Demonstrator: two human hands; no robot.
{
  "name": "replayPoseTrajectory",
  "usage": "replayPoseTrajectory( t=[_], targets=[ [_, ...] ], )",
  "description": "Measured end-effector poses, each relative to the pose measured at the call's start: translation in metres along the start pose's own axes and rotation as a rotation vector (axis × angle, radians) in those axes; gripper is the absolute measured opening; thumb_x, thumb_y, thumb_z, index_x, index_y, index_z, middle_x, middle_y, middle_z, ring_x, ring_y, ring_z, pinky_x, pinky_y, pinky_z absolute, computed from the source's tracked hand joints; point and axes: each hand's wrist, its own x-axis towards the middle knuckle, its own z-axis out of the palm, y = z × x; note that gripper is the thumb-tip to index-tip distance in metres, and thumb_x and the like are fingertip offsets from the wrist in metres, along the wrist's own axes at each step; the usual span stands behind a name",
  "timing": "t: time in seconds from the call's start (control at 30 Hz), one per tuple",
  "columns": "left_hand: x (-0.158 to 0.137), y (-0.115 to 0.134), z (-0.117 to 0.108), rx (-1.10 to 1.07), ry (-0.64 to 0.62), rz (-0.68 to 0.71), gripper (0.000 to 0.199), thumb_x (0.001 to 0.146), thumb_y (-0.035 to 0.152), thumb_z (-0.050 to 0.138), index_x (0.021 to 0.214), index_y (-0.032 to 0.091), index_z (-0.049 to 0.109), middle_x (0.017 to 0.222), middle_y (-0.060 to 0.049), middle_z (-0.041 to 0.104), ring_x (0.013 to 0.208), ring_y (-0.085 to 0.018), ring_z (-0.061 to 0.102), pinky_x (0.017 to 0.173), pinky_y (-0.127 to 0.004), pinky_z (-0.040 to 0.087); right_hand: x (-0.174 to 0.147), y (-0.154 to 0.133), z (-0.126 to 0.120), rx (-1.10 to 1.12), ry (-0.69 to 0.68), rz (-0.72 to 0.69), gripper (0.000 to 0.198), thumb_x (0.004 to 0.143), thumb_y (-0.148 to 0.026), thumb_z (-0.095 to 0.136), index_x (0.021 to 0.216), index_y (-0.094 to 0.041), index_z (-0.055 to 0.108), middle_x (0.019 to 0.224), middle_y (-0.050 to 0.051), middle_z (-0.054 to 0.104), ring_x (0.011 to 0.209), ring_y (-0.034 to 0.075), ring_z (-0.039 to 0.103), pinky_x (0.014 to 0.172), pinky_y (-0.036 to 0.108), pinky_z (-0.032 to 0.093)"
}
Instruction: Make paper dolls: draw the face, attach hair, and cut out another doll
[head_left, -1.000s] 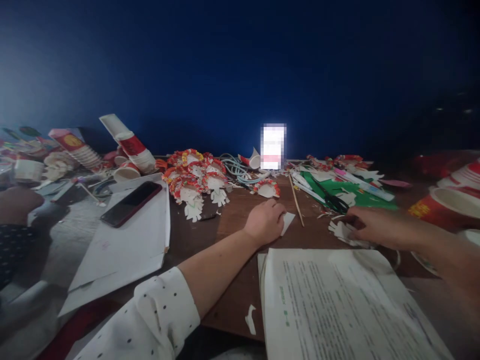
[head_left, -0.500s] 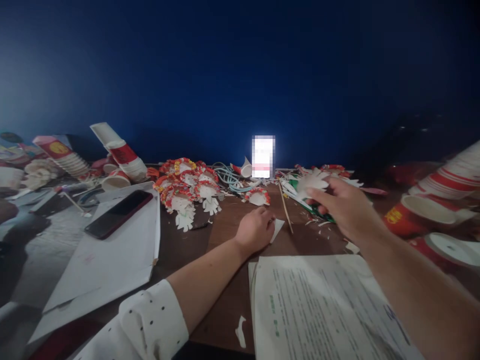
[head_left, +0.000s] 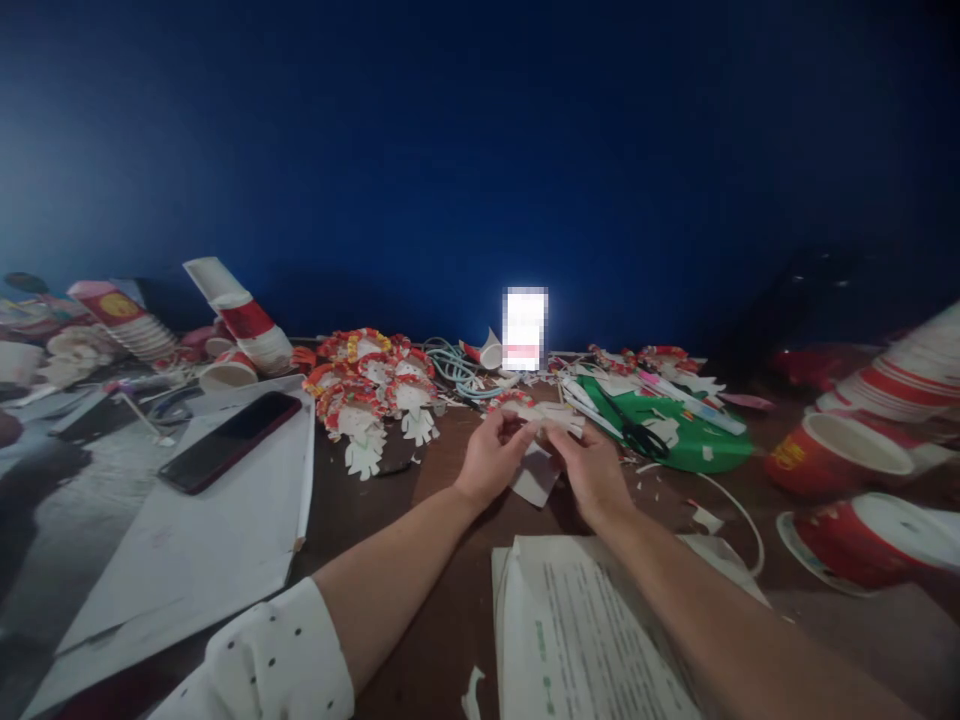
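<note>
Head view: the left hand and right hand meet over the table, fingers bent and thumb tips nearly together, pinching a white paper cut-out between them; how much each hand grips cannot be told. The cut-out is above a plain paper piece, beyond the printed sheets and left of black-handled scissors on green material.

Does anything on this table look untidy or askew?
Yes. Loose white scraps lie strewn near the scissors, like uncollected cuttings. Behind the phone, a stack of cups leans steeply instead of standing upright, though the lens may exaggerate this.
</note>
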Motion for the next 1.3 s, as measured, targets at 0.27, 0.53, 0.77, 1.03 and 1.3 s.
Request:
replayPoseTrajectory(
  t=[0.27,0.53,0.77,1.03,1.3],
  targets=[
    [-0.001,0.004,-0.004,-0.109,0.008,-0.064,0.029,0.075,0.043,0.069,0.080,0.016,0.060,0.065,0.005,0.054,0.059,-0.007,0.046,0.059,-0.020,0.040,0.001,-0.004,-0.002,-0.159,-0.075,-0.022,0.037,0.071,-0.050,0.071,0.088,-0.017,0.072,0.074,0.004,0.072,0.061,0.019,0.061,0.054,0.030,0.047],
    [-0.002,0.005,-0.004,-0.106,-0.048,-0.058,0.023,0.074,0.037,0.067,0.080,0.016,0.058,0.066,0.004,0.055,0.058,-0.007,0.045,0.057,-0.020,0.040,0.014,-0.006,-0.010,-0.051,-0.041,-0.188,0.046,0.069,-0.041,0.072,0.108,-0.019,0.063,0.106,0.009,0.070,0.090,0.021,0.064,0.075,0.033,0.053],
    [-0.002,0.005,-0.005,-0.095,-0.013,-0.084,0.022,0.073,0.036,0.065,0.081,0.017,0.058,0.064,0.005,0.054,0.057,-0.008,0.047,0.059,-0.021,0.042,0.001,-0.009,-0.009,-0.307,-0.208,-0.288,0.024,0.078,-0.039,0.063,0.093,-0.021,0.068,0.085,0.004,0.073,0.075,0.020,0.066,0.071,0.032,0.051],
    [-0.002,0.011,-0.004,-0.032,-0.006,-0.077,0.018,0.070,0.025,0.066,0.084,0.016,0.061,0.070,0.003,0.059,0.064,-0.009,0.051,0.065,-0.021,0.042,-0.001,-0.007,-0.006,-0.333,-0.184,-0.287,0.023,0.078,-0.044,0.064,0.085,-0.021,0.063,0.080,0.004,0.071,0.072,0.020,0.065,0.069,0.032,0.051],
    [0.000,0.006,-0.005,0.013,-0.061,-0.077,0.015,0.073,0.026,0.064,0.084,0.016,0.062,0.072,0.003,0.061,0.066,-0.010,0.053,0.065,-0.021,0.043,0.001,-0.001,-0.005,-0.310,-0.132,-0.285,0.026,0.079,-0.044,0.063,0.092,-0.022,0.062,0.087,0.007,0.072,0.077,0.022,0.066,0.069,0.034,0.051]
  ],
)
